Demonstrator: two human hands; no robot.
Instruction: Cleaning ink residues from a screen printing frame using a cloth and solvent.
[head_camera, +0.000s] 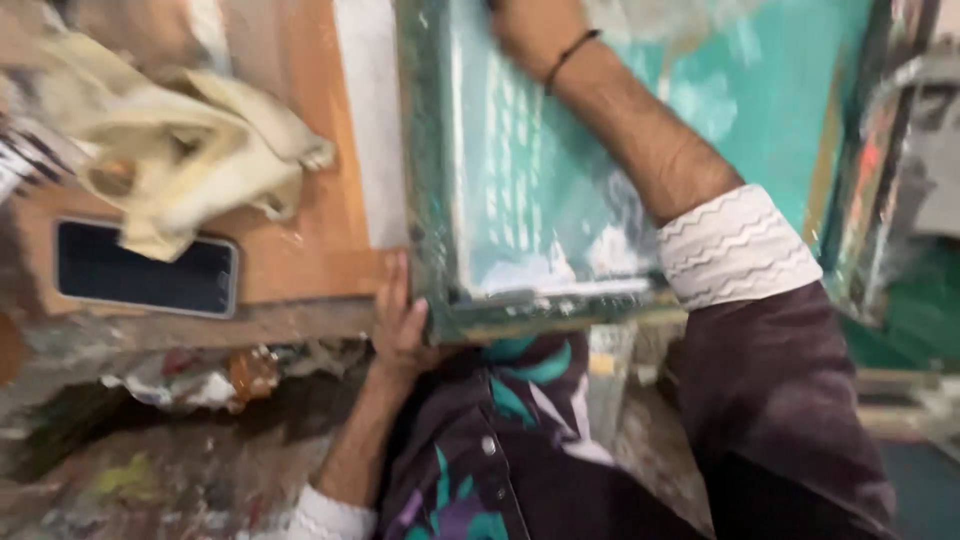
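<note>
Person's clothing, head view.
Dark maroon-brown shirt, sleeves rolled back to show white cuffs lined with wavy grey stripes. Front of shirt carries teal and purple patches and small round buttons. Thin black band around the right wrist (568, 52).

A dark phone (145, 268) lies beside a crumpled cream cloth (185, 150).

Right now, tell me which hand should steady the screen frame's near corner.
Left, probably. The left hand already grips the near corner of the screen frame; the right hand is far up on the mesh.
</note>
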